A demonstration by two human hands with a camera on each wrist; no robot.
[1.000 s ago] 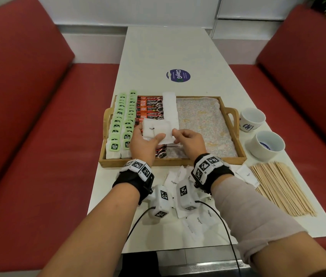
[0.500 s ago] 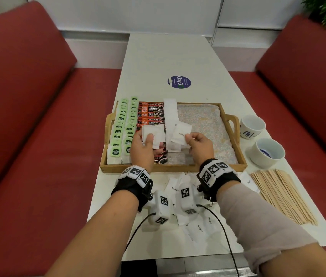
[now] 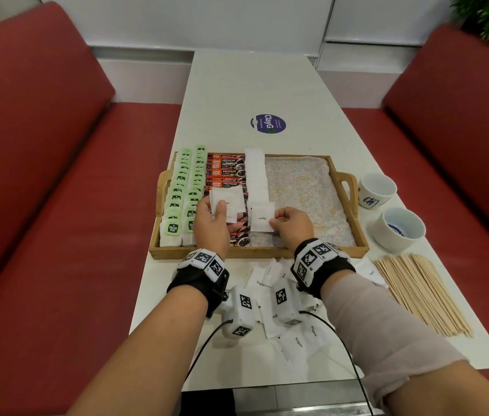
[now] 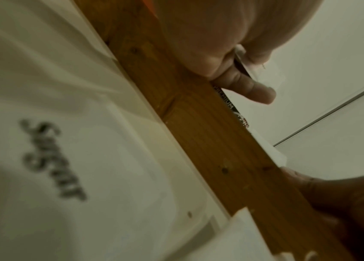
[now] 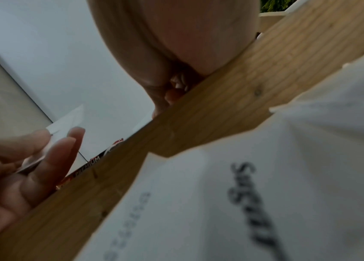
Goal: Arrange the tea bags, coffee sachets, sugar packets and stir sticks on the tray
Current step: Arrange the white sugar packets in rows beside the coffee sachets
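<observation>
A wooden tray (image 3: pixel 259 252) holds two rows of green tea bags (image 3: pixel 181 190), a column of red coffee sachets (image 3: pixel 226 171) and a column of white sugar packets (image 3: pixel 255 172). My left hand (image 3: pixel 211 219) grips a small stack of sugar packets (image 3: pixel 229 202) above the coffee sachets. My right hand (image 3: pixel 292 225) pinches a single sugar packet (image 3: pixel 262 217) at the near end of the sugar column. Loose sugar packets (image 3: pixel 300 340) lie on the table under my wrists. Stir sticks (image 3: pixel 420 291) lie in a pile right of them. Both wrist views show the tray wall (image 4: pixel 210 137) (image 5: pixel 232 109) and blurred packets.
Two white cups (image 3: pixel 376 190) (image 3: pixel 400 228) stand right of the tray. The tray's right half shows its patterned liner (image 3: pixel 303 193). A round purple sticker (image 3: pixel 268 124) sits farther up the white table. Red bench seats (image 3: pixel 57 205) flank the table on both sides.
My hands have drawn apart: the right took one sugar packet off the left hand's stack and carried it right and down to the sugar column. The left hand kept the rest.
</observation>
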